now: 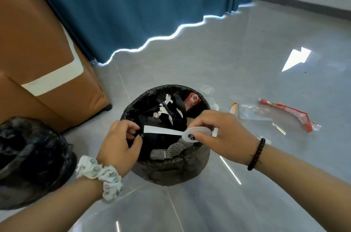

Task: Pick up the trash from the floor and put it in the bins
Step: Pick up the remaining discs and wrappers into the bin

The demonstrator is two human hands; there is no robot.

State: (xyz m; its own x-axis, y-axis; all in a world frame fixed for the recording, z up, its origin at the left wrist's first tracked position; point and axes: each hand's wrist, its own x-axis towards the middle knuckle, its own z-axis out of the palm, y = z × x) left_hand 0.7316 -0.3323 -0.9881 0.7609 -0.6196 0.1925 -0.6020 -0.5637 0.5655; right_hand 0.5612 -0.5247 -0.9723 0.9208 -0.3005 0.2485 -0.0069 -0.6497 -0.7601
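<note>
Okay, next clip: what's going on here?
A person is clearing litter into a black-lined bin that already holds scraps. Both hands are over it: the left hand pinches one end of a white paper strip, and the right hand holds a white round piece at the other end. A red-and-clear plastic wrapper and small bits lie on the floor to the right, not yet picked up.

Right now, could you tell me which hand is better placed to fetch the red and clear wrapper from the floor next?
The right hand. The wrapper lies on the floor on that side of the bin, while the left hand is over the bin's far side.
</note>
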